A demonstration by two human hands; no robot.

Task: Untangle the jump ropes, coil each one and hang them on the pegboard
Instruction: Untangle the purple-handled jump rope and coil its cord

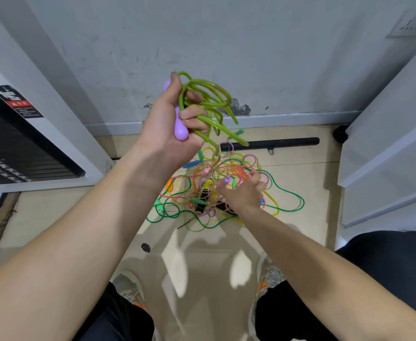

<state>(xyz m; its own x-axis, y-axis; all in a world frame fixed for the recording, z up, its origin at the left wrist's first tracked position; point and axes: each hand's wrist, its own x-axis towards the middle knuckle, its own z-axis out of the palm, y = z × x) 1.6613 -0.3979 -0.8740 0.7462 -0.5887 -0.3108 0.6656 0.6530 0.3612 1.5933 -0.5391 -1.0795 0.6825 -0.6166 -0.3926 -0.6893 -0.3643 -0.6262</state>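
Observation:
My left hand [175,124] is raised in front of the wall and grips a purple handle [180,130] together with several loops of an olive-green jump rope [209,99]. A strand of that rope runs down into a tangled pile of jump ropes [216,193] on the floor, with green, pink, yellow, orange and purple cords and several handles. My right hand [245,193] is low in the pile, its fingers curled among the cords near a second purple handle [226,180]. What the right hand holds is hidden.
A black bar [271,143] lies on the floor by the skirting behind the pile. White furniture panels [386,148] stand on the right, and a white unit with a black panel [17,148] on the left. My knees and shoes [268,274] are at the bottom.

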